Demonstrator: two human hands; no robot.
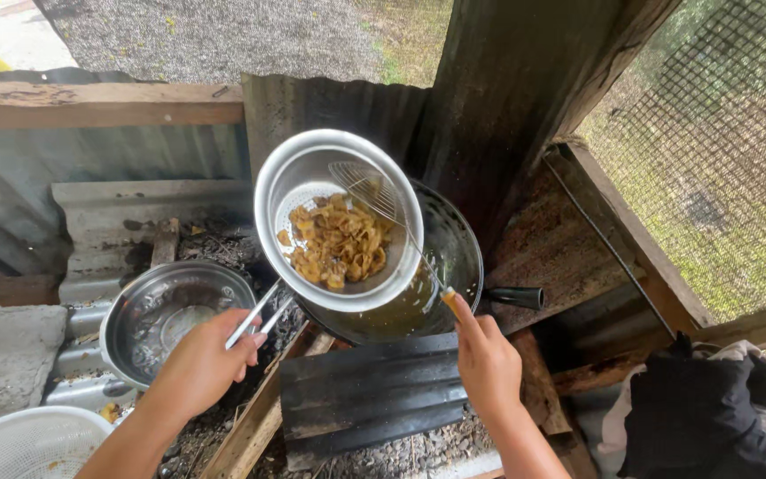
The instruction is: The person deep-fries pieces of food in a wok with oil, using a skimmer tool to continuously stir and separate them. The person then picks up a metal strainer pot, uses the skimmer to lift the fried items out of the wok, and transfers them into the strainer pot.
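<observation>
- We see the left hand [204,362] low and left of centre in the frame, its fingers curled tight around the two-wire metal handle [257,317] of a steel strainer bowl [339,220].
- The strainer bowl sits at the centre of the frame, tilted toward us, held above a dark wok [449,257] that shows behind and to its right.
- Inside the strainer bowl lies a heap of golden-brown fried chips [339,241], gathered over its perforated bottom.
- The right hand [487,359] is right of centre, lower down, closed on the end of a thin-handled wire skimmer [370,191]; the index finger stretches along the handle.
- The skimmer's mesh head rests at the upper right inside rim of the strainer bowl, just above the chips.
- We can see oil pooled in the wok below the strainer bowl, and the wok's black handle [514,297] pointing toward the right of the frame.
- To the left of the left hand sits a steel pot [170,319], with a glass lid lying in it.
- A white plastic basket [28,443] shows in the lower left corner, and dark cloth [702,408] lies bundled at lower right.
</observation>
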